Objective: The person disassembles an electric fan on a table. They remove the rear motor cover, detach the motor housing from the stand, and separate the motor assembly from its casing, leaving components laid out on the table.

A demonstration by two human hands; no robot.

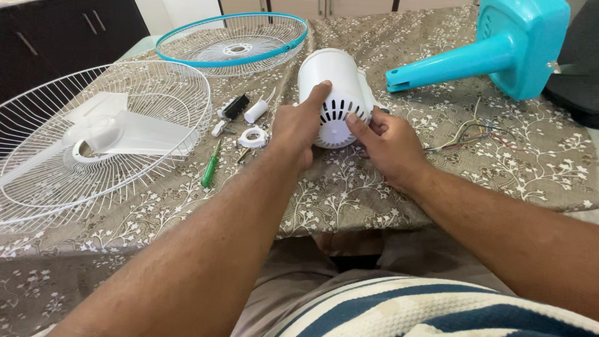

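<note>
Near edge: your striped shirt hem, both forearms reaching to 12 o'clock over the bench [499,168] with its floral cloth.

You had the white motor housing [335,87] lying on its side at centre bench, vented end facing you. Judged the step as seating or freeing that housing: it would have gone best with even pressure from both sides and the wires kept out of the seam.

Left hand [298,128]: fingers curled and pressed on the housing's 9 o'clock flank, index tip up on the rim. Right hand [390,143]: fingers part spread, thumb and fingertips bearing on the vented face at 3 o'clock. Neither hand fully closed; both gripped the housing.

At 9 o'clock of your left hand: white ring nut [253,137], green screwdriver [212,165], small loose parts. Coloured wires [468,134] trailed at 3 o'clock.

Farther: white grille [181,87] holding the blade at 9–10 o'clock, blue-rimmed grille [232,43] at 11, turquoise stand [499,50] at 1–2.
</note>
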